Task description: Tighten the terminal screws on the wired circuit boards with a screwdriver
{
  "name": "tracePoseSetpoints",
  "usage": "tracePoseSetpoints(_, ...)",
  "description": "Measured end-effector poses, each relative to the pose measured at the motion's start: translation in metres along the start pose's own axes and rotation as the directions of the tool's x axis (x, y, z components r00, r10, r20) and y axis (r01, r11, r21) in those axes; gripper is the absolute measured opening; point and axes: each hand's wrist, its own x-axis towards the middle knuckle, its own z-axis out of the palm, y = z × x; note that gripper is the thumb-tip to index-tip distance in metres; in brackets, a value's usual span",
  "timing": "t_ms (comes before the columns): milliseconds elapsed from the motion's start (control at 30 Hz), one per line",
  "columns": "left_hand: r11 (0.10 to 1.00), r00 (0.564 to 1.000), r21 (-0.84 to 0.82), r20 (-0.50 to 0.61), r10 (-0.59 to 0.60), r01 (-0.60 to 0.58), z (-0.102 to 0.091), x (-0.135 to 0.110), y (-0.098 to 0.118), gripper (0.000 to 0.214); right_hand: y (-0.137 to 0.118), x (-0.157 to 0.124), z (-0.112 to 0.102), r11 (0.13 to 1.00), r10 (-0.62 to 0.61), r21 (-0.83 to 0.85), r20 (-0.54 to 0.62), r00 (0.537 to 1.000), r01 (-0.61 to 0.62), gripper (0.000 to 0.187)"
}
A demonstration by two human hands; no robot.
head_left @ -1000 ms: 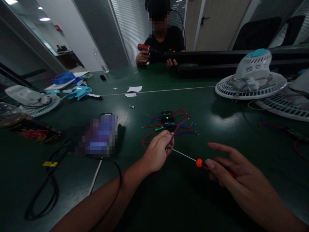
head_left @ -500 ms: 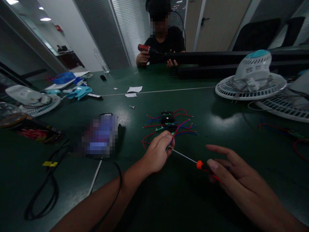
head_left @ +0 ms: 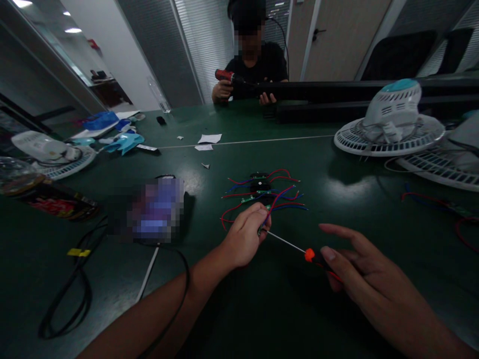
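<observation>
Over the middle of the green table, my left hand [head_left: 245,234] is closed on a small circuit board [head_left: 261,229] with red and blue wires; most of the board is hidden by the fingers. My right hand [head_left: 368,276] grips a screwdriver [head_left: 286,241] by its black and orange handle, thumb on top and index finger stretched out. The thin shaft reaches to the board at my left fingertips; whether the tip touches a screw cannot be made out. Just beyond lie several small boards [head_left: 264,192] with red and blue wires, some on black parts [head_left: 259,186].
A blurred-out screen device [head_left: 157,209] and a black cable [head_left: 84,279] lie left, near a dark drink bottle [head_left: 56,199]. White fan parts [head_left: 391,119] stand at the right. Across the table a person [head_left: 258,60] holds a red drill [head_left: 224,75] at long black bars [head_left: 322,92].
Hardly anything differs. Both hands keep their places with the circuit board and screwdriver, and the view has shifted very slightly.
</observation>
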Motion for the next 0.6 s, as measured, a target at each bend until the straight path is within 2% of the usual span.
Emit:
tracePoseSetpoints(300,1.0,1.0,-0.001,-0.007,-0.004,0.004,-0.0005,0.0004,-0.0007,0.025,-0.0021,-0.0023,-0.0007,0.999,-0.036,-0.014,-0.023,0.999,0.035,0.058)
tracePoseSetpoints(600,1.0,1.0,-0.005,-0.008,0.009,-0.009,-0.002,0.0012,-0.0032,0.027,0.0016,-0.0027,-0.0014,1.0,-0.006,-0.009,-0.011,1.0,0.006,0.061)
